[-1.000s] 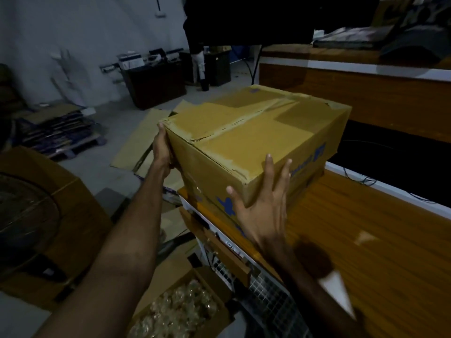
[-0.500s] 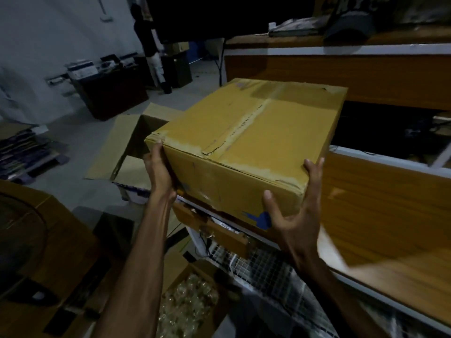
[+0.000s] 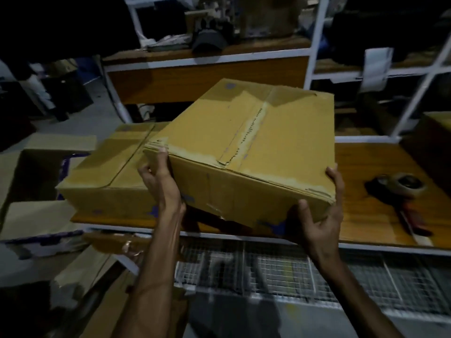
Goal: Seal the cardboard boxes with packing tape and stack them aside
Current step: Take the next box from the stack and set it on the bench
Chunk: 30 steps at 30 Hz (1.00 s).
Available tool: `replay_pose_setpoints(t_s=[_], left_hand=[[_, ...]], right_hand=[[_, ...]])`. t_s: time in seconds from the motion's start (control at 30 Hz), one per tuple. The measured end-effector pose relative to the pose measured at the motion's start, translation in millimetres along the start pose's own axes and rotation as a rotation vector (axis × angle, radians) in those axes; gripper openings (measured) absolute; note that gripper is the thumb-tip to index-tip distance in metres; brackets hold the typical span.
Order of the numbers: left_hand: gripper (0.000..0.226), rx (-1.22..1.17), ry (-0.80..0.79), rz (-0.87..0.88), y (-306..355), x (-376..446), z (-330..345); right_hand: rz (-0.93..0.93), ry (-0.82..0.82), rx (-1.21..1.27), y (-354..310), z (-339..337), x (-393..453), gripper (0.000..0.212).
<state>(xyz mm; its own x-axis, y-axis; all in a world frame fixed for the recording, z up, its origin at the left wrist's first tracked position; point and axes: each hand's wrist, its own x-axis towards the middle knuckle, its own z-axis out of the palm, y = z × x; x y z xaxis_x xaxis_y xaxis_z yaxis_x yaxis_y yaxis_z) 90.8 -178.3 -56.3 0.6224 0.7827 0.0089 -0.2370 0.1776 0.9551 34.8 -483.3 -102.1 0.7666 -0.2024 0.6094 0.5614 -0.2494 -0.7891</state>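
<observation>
I hold a closed brown cardboard box [image 3: 246, 152] tilted above the wooden table [image 3: 380, 172]; its top seam carries worn tape residue. My left hand [image 3: 159, 184] grips its near left corner, fingers curled against the side. My right hand [image 3: 319, 213] grips the near right corner from below, thumb on the front face. A second closed cardboard box [image 3: 107, 172] lies flat on the table to the left, partly under the held one. A tape dispenser [image 3: 400, 189] with a red handle lies on the table at the right.
An open carton [image 3: 36, 167] with raised flaps stands at the far left. White-framed shelves [image 3: 314, 45] with clutter rise behind the table. A wire mesh rack [image 3: 280, 267] runs below the table edge. Flat cardboard [image 3: 97, 276] lies on the floor at lower left.
The view swung right while I carried the box along the table. The second box and the tape dispenser came into sight. Both hands kept their hold on the box's corners.
</observation>
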Motion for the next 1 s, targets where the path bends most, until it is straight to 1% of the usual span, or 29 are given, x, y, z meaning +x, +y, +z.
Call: replay_pose_setpoints(t_s=[0.03, 0.1, 0.17, 0.23, 0.33, 0.43, 0.53, 0.57, 0.63, 0.67, 0.8, 1.0], left_hand=[[0.061, 0.015, 0.009, -0.019, -8.0, -11.8, 6.3], [0.069, 0.066, -0.011, -0.033, -26.4, -43.5, 25.2], [0.063, 0.069, 0.015, -0.047, -43.0, -68.7, 39.4], [0.060, 0.058, 0.031, -0.117, -69.4, -84.1, 52.1], [0.063, 0.068, 0.062, -0.174, -101.7, -118.9, 65.6], [0.070, 0.101, 0.060, -0.212, -120.7, -137.3, 76.6], [0.062, 0.154, 0.027, -0.215, -139.0, -146.7, 79.3], [0.066, 0.180, 0.014, -0.242, -145.0, -149.7, 78.7], [0.082, 0.219, -0.006, -0.284, -157.1, -154.2, 75.2], [0.084, 0.222, -0.015, -0.284, -159.3, -157.1, 73.1], [0.078, 0.234, -0.046, -0.261, -161.9, -155.7, 70.8], [0.077, 0.287, -0.079, -0.246, -167.2, -157.3, 72.5]], right_hand=[[0.027, -0.022, -0.013, 10.5, -14.1, 2.1, 0.087], [0.082, -0.011, -0.053, 27.0, -47.4, 8.2, 0.087], [0.124, -0.025, -0.075, 43.4, -74.9, 16.8, 0.083], [0.177, -0.082, -0.108, 65.4, -96.5, 23.9, 0.083], [0.251, -0.175, -0.135, 99.8, -128.0, 32.7, 0.087], [0.284, -0.251, -0.202, 122.5, -149.5, 33.8, 0.086], [0.284, -0.313, -0.245, 136.0, -162.6, 28.9, 0.086], [0.279, -0.333, -0.256, 140.2, -165.3, 26.2, 0.086], [0.275, -0.366, -0.282, 147.3, -168.6, 20.8, 0.086], [0.277, -0.372, -0.285, 150.1, -169.4, 18.9, 0.086], [0.274, -0.379, -0.294, 161.4, -173.0, 24.0, 0.084], [0.291, -0.433, -0.352, 179.8, -183.1, 46.8, 0.088]])
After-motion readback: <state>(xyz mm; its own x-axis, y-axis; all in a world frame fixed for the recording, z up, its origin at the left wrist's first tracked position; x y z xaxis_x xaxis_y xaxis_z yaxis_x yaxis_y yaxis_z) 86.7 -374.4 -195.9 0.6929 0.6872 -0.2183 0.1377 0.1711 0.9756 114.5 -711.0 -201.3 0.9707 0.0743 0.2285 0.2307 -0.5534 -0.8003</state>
